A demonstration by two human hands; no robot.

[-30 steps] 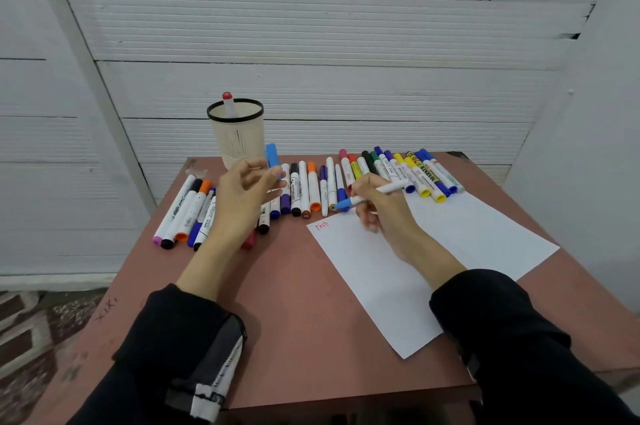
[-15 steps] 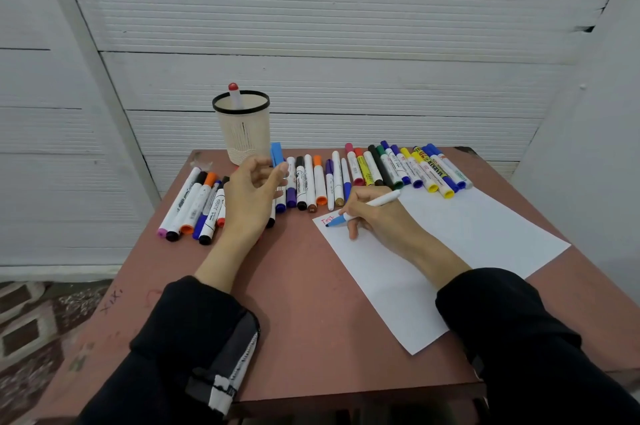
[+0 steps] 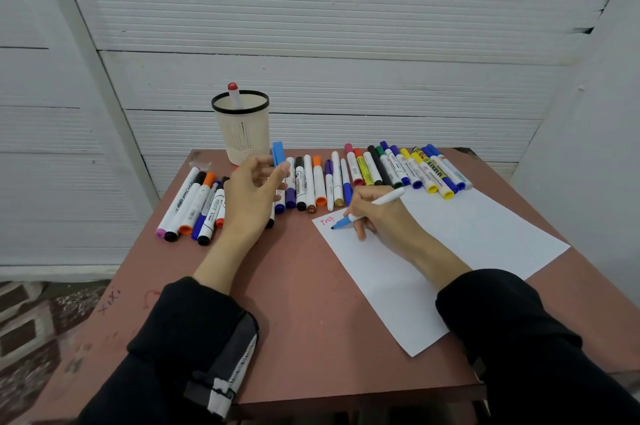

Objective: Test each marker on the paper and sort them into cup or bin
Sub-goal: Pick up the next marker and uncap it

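Holding the uncapped blue marker in a writing grip, the right hand has its fingers curled round the barrel and the tip down on the near-left corner of the paper, just below a red scrawl that looks like "Test". The heel of the hand rests on the sheet, which probably steadies the stroke and pins the paper. The left hand hovers over the bench, pinching the blue cap between thumb and fingertips, kept ready, I judge, for recapping (the other fingers hang loosely curled). Untested markers lie in a row along the far edge, with a second cluster at the left, all within easy reach. The cup stands behind them with one red-capped marker inside. No bin shows in this view.
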